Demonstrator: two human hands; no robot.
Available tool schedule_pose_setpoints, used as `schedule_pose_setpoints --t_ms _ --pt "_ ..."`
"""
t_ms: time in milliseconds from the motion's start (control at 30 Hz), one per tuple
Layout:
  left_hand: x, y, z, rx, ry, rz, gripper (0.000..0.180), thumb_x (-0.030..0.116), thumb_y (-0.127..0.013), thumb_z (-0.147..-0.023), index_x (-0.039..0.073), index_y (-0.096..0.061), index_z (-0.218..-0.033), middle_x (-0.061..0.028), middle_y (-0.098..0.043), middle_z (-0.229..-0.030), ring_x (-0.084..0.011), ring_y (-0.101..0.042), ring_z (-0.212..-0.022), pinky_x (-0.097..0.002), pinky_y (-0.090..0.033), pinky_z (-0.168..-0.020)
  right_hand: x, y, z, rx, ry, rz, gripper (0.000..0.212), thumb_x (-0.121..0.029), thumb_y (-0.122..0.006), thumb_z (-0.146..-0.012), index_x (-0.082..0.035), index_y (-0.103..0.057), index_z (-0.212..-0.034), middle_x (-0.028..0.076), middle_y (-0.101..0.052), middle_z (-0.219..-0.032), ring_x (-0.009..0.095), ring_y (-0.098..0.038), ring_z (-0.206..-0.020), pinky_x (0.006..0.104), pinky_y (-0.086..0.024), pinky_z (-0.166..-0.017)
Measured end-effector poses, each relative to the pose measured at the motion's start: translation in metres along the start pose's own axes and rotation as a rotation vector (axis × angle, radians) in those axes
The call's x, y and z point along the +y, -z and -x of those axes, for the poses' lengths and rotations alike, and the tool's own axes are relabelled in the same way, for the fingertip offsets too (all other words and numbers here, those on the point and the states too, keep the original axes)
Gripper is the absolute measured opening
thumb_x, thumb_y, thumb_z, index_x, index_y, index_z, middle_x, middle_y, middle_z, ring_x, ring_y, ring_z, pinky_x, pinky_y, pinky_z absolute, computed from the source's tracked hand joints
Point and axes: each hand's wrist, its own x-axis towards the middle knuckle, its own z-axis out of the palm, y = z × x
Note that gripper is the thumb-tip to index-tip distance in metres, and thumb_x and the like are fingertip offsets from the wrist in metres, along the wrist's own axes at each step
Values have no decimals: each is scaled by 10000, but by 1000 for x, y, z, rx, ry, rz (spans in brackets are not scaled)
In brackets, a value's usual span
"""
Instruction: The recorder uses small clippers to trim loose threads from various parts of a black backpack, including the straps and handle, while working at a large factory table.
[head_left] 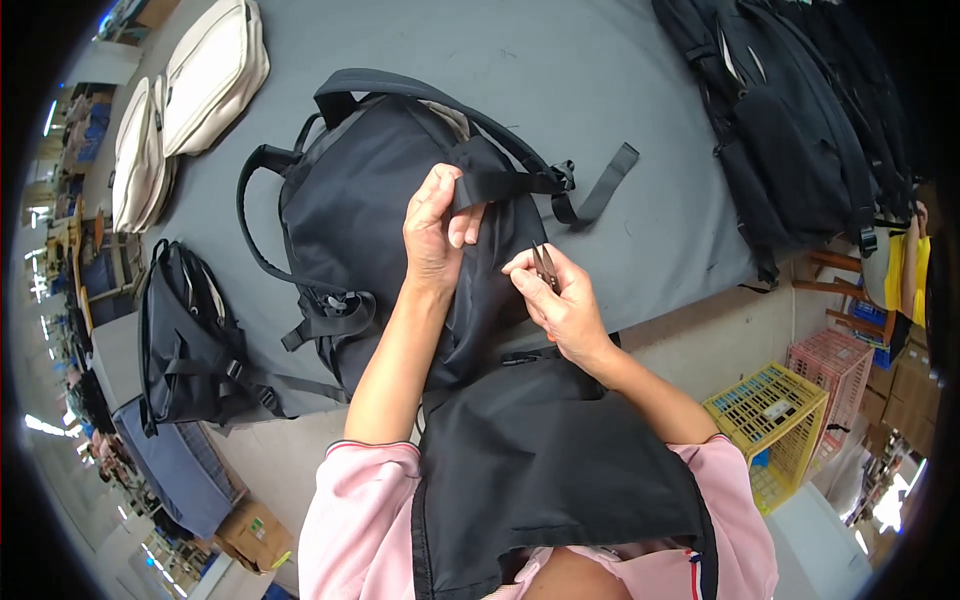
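Observation:
A black backpack (350,200) lies on the grey-covered table in front of me, its shoulder straps and webbing uppermost. My left hand (437,222) is closed at the pack's side, with a black webbing strap (505,186) pinched between thumb and fingers. The strap runs right to a buckle, and its loose tail lies on the table. Close by on the right, my right hand (565,305) grips small scissors (544,266). Their dark pointed blades stick up past the fingers, slightly apart; the handles are mostly hidden in the palm. That hand's fingertips are at the pack's edge.
Cream bags (212,75) lie at the far left, and a smaller black backpack (190,335) sits at the left table edge. More black backpacks (790,130) are piled at the right. Yellow (768,405) and pink crates (832,362) stand below the table's right side.

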Motion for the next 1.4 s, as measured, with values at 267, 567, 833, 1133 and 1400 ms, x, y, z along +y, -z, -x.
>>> schedule_pose_setpoints --t_ms 267,567,833,1133,1400 --pt "-1 -21 22 88 2 -74 172 195 -506 -939 31 -522 -889 -43 -526 -654 -104 -453 -497 -242 -414 -530 4 34 2 87 15 282 193 -170 -543 -942 -17 -638 -1012 -26 -523 -682 20 -431 -521 200 -388 -486" --pt "-18 -53 73 100 -373 -958 91 6 -608 -792 12 -531 -743 -95 -622 -774 -213 -599 -813 -351 -459 -790 -16 101 -14 256 274 395 264 -242 -520 -956 -34 -650 -1055 21 -568 -717 34 -439 -473 204 -329 -404" --pt "-27 -75 87 124 -697 -1435 139 24 -683 -683 35 -545 -679 -87 -542 -683 -257 -541 -661 -329 -425 -606 -6 115 -82 58 -4 531 331 -274 -588 -904 -24 -625 -1117 -11 -534 -675 45 -419 -439 195 -310 -390" --pt "-27 -109 69 291 -351 -1628 93 58 -691 -748 36 -606 -778 -53 -547 -655 -215 -528 -592 -337 -417 -574 -38 120 -88 -262 -370 249 239 -251 -732 -799 -95 -551 -788 -73 -454 -600 9 -336 -420 189 -232 -375" --pt "-19 -127 53 561 -226 -1446 409 362 -667 -835 28 -599 -1061 -168 -483 -1265 -322 -512 -1125 -415 -421 -913 -65 96 -64 -250 -218 73 181 -241 -669 -864 -72 -607 -884 -78 -483 -665 -3 -369 -441 167 -275 -396"
